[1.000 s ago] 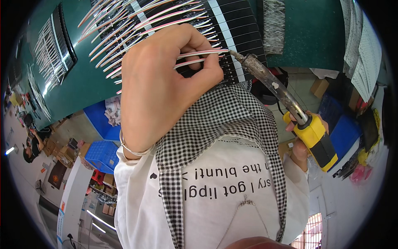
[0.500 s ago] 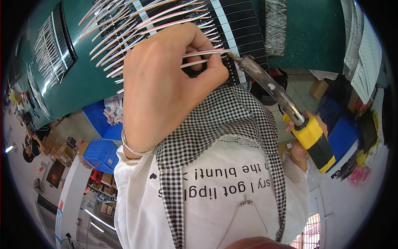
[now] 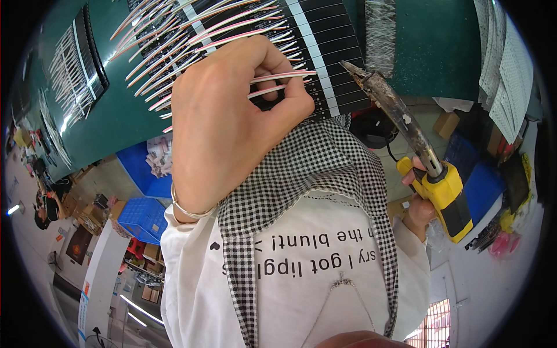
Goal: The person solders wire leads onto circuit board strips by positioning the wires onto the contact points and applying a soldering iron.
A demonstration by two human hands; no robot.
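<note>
pinching a red-and-white wire [image 3: 297,74] between thumb and forefinger, the left hand [image 3: 212,119] reaches over the green bench [image 3: 438,55], as the head view shows it from where i stand. that grip is closed, and the wire's end pokes out past the fingertips above a black strip panel [image 3: 336,37]; whether it touches the panel i cannot tell. a second wire [image 3: 268,91] runs just below, under the curled palm, and i cannot tell if it is held too. the right hand [image 3: 422,210] has its grip wrapped around the yellow-and-black handle of a soldering iron [image 3: 406,122], whose dark tip points up and left, apart from the wire's end. more wires [image 3: 232,26] fan out across the panel beyond the left hand. a pale bundle [image 3: 380,37] lies near the panel's right edge, and a checkered apron [image 3: 313,152] hangs below.
</note>
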